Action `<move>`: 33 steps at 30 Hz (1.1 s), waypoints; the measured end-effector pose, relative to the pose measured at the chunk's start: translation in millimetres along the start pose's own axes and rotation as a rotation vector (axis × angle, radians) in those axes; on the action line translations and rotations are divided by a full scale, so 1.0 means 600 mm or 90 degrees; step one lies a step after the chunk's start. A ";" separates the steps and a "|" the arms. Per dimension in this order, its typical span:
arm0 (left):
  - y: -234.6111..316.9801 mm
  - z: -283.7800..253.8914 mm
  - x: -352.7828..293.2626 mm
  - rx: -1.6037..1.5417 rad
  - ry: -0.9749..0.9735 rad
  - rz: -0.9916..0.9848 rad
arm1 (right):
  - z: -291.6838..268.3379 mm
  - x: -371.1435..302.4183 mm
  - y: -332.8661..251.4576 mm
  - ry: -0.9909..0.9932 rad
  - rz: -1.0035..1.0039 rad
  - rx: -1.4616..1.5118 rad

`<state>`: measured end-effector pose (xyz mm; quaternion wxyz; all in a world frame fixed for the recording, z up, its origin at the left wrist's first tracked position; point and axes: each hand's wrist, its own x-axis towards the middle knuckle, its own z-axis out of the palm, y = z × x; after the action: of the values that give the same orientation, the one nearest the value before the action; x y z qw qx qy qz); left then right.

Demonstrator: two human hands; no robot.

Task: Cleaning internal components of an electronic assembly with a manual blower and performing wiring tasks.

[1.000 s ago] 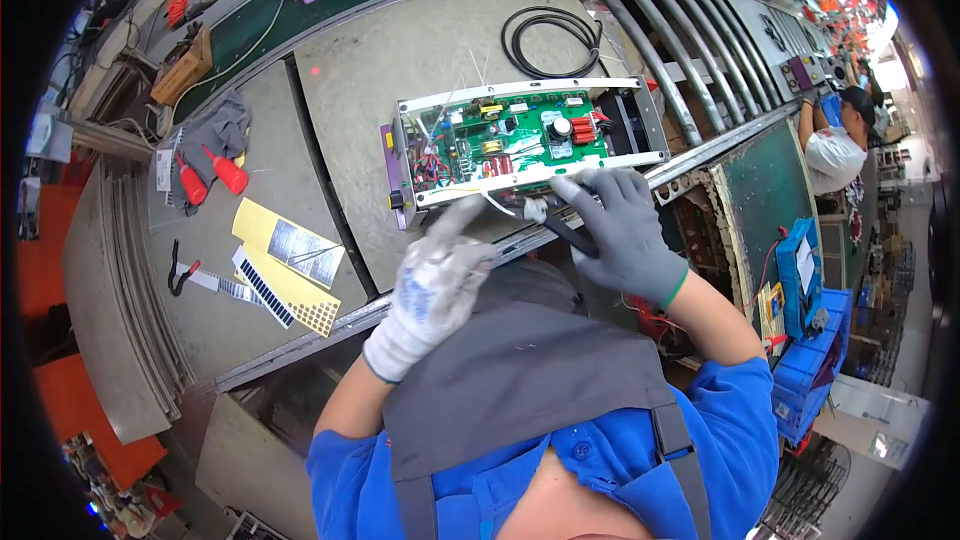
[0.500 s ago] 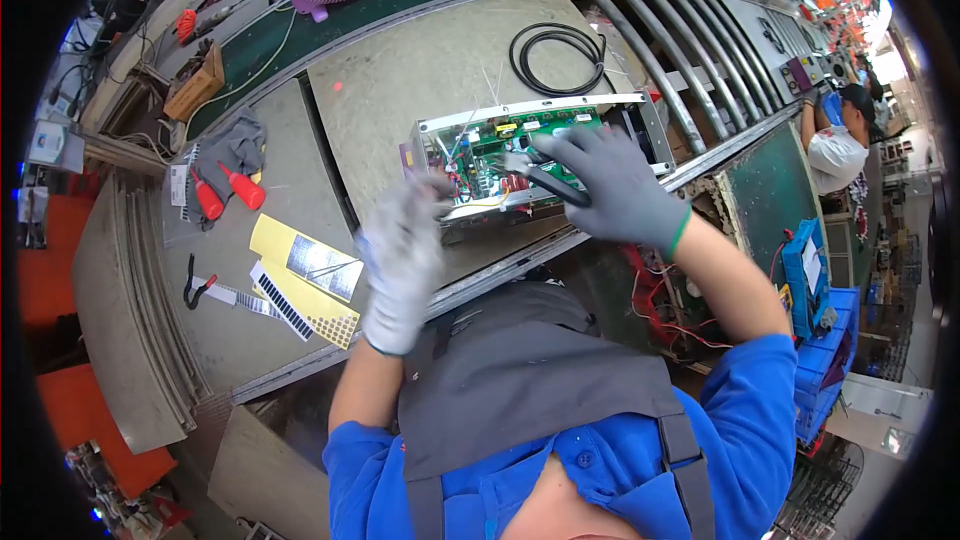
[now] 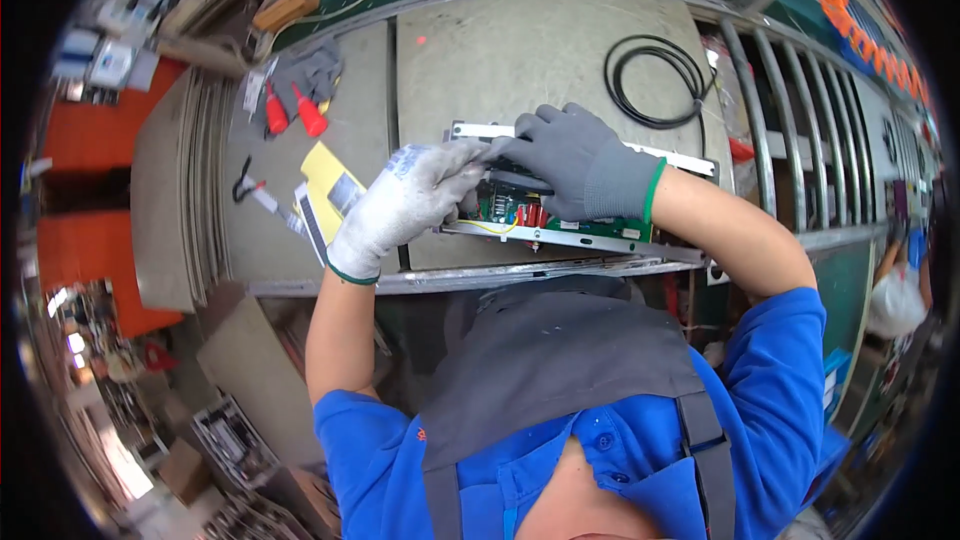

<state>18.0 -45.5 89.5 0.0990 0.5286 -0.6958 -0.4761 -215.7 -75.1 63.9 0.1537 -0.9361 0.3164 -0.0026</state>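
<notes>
An open metal chassis with a green circuit board inside lies on the bench in front of me. My left hand, in a white glove, is over its left end with the fingers pinched together; what they hold is hidden. My right hand, in a grey glove, is closed round a pair of dark-handled pliers above the board. Its fingertips meet those of the left hand. Below the hands, a thin yellow wire and red parts show on the board.
A coiled black cable lies behind the chassis. Metal rollers run along the right. On the left are red squeeze bottles, a grey cloth and yellow label sheets. An orange coiled hose hangs at the far right.
My left hand has come in to meet the right at the chassis's left end. The right hand still holds the pliers. The whole view has shifted, with the bench now further right.
</notes>
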 end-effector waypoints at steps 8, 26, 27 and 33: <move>-0.043 0.037 -0.011 -0.068 0.201 0.135 | 0.000 0.021 -0.005 -0.011 -0.050 0.014; -0.732 0.559 -0.116 -0.940 0.459 -0.397 | 0.046 0.012 -0.009 0.234 0.463 0.372; -0.732 0.562 -0.125 -0.910 0.441 -0.423 | 0.045 0.001 -0.007 0.244 0.484 0.437; -0.601 0.395 -0.294 -0.687 0.052 -0.606 | -0.063 -0.079 0.052 0.114 0.315 0.436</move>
<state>171.8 237.7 -247.6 0.1539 0.6695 -0.0535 -0.7247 -275.8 -81.5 95.1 0.4237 -0.7228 0.5244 -0.1516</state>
